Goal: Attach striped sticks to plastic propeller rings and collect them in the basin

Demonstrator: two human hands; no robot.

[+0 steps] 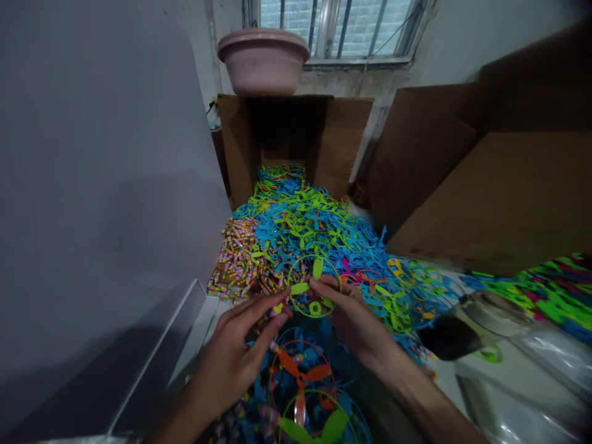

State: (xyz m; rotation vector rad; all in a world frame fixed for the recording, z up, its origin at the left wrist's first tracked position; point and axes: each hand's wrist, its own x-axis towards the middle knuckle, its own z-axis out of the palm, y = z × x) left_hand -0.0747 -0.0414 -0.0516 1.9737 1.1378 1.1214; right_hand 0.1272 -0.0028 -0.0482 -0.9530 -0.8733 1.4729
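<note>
A green ringed propeller (300, 288) is held upright between my two hands. My right hand (345, 308) pinches it near its hub, with the fingers behind the ring. In my left hand (247, 333), thumb and fingertips close on a small yellow-and-pink piece (278, 308) beside the ring's left edge. Below my hands lie an orange ringed propeller (301, 378) and a green one (333, 425), on a pile of blue ones. Beyond them spreads a large heap of blue and green propellers (319, 216), with a pile of small pink-and-yellow pieces (238, 253) to its left.
An open cardboard box (342, 139) stands behind the heap, a pink basin (263, 65) on top. Another large box (504, 197) is at the right, near a roll of tape (497, 311) and clear plastic bags (522, 407). A pale panel (106, 154) fills the left.
</note>
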